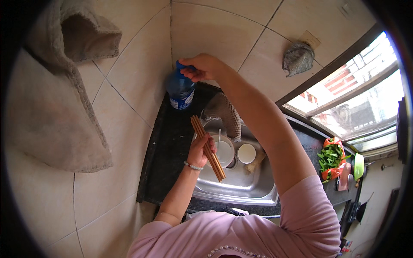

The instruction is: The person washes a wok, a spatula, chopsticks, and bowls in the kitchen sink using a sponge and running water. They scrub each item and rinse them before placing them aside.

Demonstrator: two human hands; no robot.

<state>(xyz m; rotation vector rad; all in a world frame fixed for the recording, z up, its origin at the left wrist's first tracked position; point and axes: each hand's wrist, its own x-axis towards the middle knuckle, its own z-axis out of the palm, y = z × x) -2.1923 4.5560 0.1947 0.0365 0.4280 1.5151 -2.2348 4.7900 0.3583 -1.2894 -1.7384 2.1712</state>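
In my left hand [200,154] is a bundle of several wooden chopsticks [211,154], held slanted above the sink. My right hand [201,67] reaches far forward and grips the blue top of a large translucent blue plastic bottle [181,86], which stands in the counter corner. Below the chopsticks, a stainless-steel sink [235,195] contains a bowl [227,151] of cloudy liquid. A thin pale handle [219,135] rises from that bowl. Beside it sit a small white bowl [246,153] and a yellowish-brown scrubbing pad or cloth [255,163].
A brown textured cloth [230,116] drapes at the sink's back, probably hiding the tap. Dark countertop [167,145] surrounds the sink. To the right are leafy greens [331,158] in a red bag and a green basket [358,166]. A towel [64,122] hangs left; a grey mesh cloth [298,58] hangs near the window.
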